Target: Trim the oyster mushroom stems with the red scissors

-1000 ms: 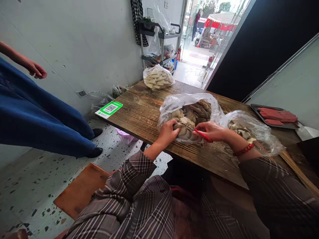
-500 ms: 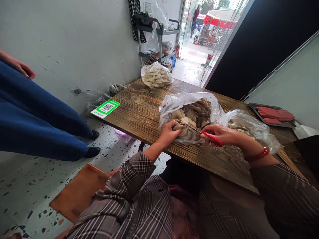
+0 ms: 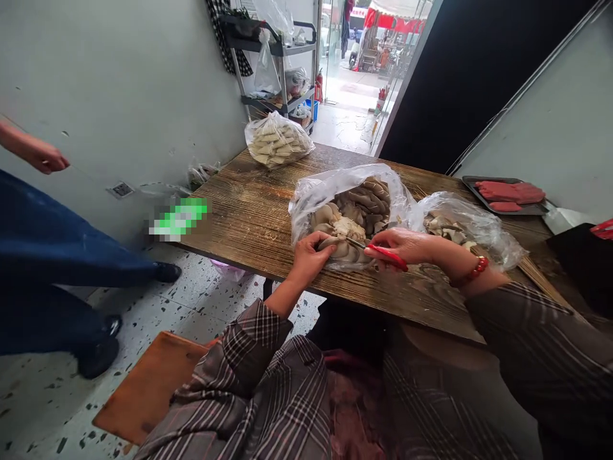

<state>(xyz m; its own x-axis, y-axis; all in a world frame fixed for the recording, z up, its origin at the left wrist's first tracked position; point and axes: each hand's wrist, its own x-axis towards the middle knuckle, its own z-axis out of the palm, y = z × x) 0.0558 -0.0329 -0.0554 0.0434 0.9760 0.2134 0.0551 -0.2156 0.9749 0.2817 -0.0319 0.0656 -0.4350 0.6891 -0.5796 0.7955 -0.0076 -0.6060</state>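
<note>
Grey-brown mushrooms (image 3: 366,201) fill an open clear plastic bag (image 3: 304,198) on the wooden table. At the bag's near edge, my left hand (image 3: 309,259) pinches a mushroom between thumb and fingers. From the right, my right hand (image 3: 400,248) grips red-handled scissors (image 3: 389,257), whose metal blades point left into the mushrooms, close to my left fingertips. A second clear bag (image 3: 493,236) with mushroom pieces lies just beyond my right wrist.
On the table (image 3: 234,223) are a bag of pale rolls (image 3: 279,142) at the far end and a black tray (image 3: 507,195) of reddish meat at the right. A person in blue trousers (image 3: 62,236) stands left. An orange-brown stool (image 3: 151,386) is below.
The view has shifted, so the table items appear further left and slightly higher. The person at the left has moved their legs. Both my hands keep their holds at the bag.
</note>
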